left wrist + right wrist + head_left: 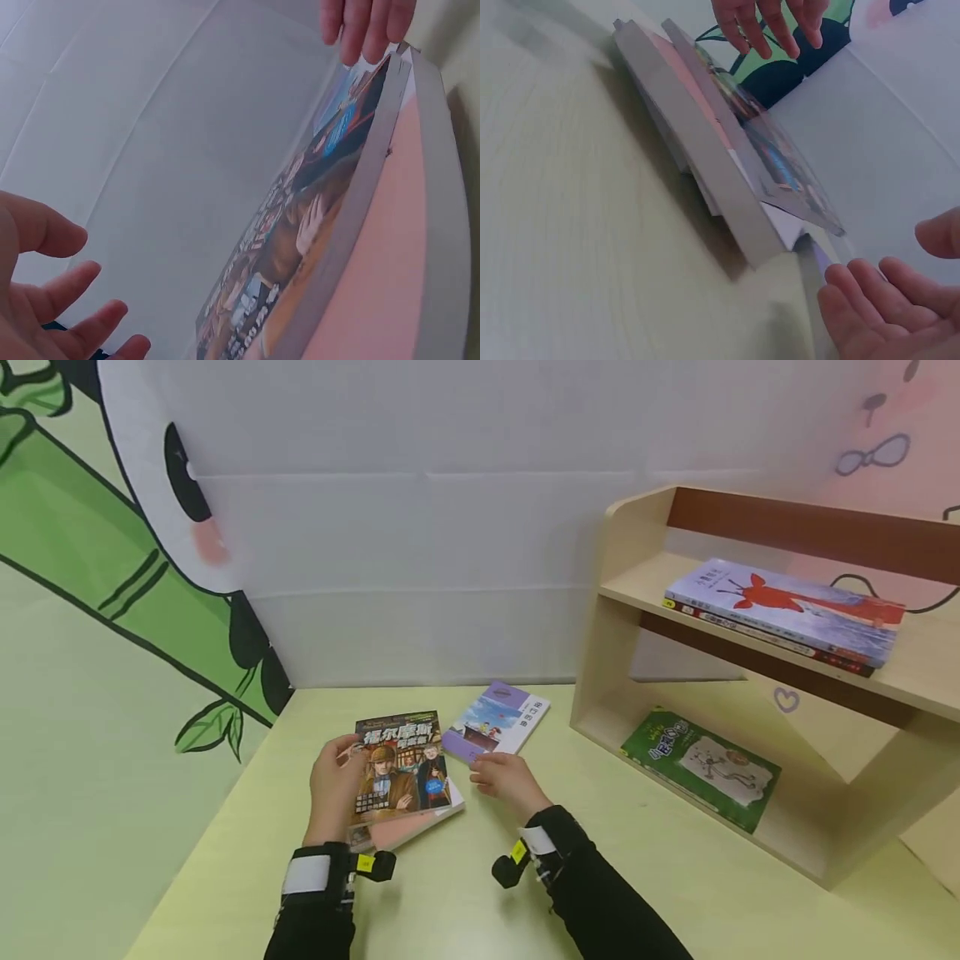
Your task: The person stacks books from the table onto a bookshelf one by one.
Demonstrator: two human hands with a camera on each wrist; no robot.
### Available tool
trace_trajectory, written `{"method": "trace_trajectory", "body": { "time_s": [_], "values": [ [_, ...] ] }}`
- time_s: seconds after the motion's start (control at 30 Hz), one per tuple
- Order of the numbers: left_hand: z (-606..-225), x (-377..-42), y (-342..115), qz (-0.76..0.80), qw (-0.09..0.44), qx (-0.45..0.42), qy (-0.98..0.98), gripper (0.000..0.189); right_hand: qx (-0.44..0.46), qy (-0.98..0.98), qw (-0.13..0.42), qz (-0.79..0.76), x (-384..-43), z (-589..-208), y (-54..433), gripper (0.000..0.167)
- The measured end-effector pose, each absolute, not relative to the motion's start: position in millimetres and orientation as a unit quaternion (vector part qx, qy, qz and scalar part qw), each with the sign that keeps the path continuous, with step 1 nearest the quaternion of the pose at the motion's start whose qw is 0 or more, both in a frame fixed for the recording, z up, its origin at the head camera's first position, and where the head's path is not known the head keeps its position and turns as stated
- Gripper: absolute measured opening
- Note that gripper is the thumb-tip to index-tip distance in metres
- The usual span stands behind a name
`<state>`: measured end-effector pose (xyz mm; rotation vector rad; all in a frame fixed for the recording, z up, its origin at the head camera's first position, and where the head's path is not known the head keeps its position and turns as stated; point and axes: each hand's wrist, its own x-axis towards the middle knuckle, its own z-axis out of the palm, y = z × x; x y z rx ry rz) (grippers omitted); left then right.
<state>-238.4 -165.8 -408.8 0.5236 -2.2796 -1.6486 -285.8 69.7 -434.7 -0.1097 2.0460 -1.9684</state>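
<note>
On the table (442,910), the illustrated book (397,781) lies atop others; we judge it light, bendable, slick, best held by its side edges. Our left hand (334,783) and right hand (512,782) flank it, empty, fingers loosely spread.

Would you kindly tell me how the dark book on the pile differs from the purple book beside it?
The dark book shows figures and large white lettering; the purple book shows a blue scene with purple and white bands. The dark book lies on a pink book; the purple book lies farther back, nearer the wall. In the head view, the dark book looks nearly straight, the purple book turned clockwise. Both lie cover up.
</note>
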Motion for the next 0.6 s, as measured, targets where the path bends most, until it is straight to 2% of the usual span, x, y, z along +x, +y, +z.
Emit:
{"method": "trace_trajectory", "body": {
  "time_s": [0.23,0.47,0.6],
  "values": [
    [-419.8,-237.5,-172.4,-0.619,0.099,0.221,-0.747,0.051,-0.029,0.693,0.146,-0.705,-295.2,-456.8,38.2,0.041],
    [-425.0,-237.6,-172.0,-0.622,0.063,0.224,-0.747,0.061,-0.055,0.693,0.178,-0.697,-303.0,-459.2,20.6,0.052],
    [-424.5,-233.6,-168.7,-0.613,0.04,0.222,-0.757,0.064,-0.069,0.703,0.175,-0.686,-302.1,-458.6,15.9,0.054]
  ]
}}
